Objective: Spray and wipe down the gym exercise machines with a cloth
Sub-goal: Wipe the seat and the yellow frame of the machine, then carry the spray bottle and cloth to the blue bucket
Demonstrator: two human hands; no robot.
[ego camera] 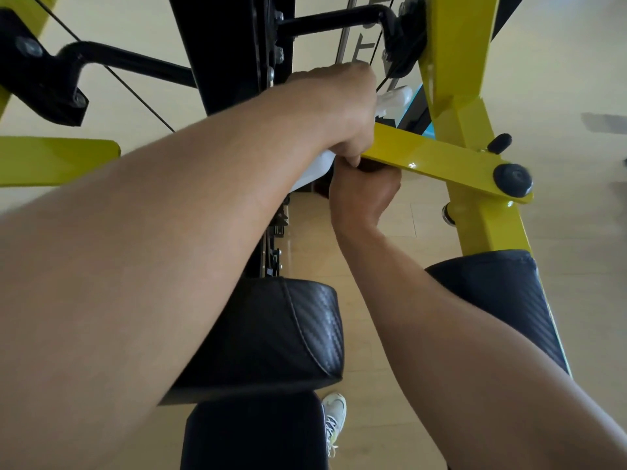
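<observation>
Both hands fisted, arms outstretched

Yellow frame bar, black weave-patterned pads — white spray bottle, pale wood-tone floor.

One head-worn camera looks steeply down and forward, very near both forearms, over the yellow machine frame, the black pads and the floor below.

Pale wood-plank floor fills the room, evenly lit and faintly glossy, with a dark blurred shape at three o'clock.
</observation>
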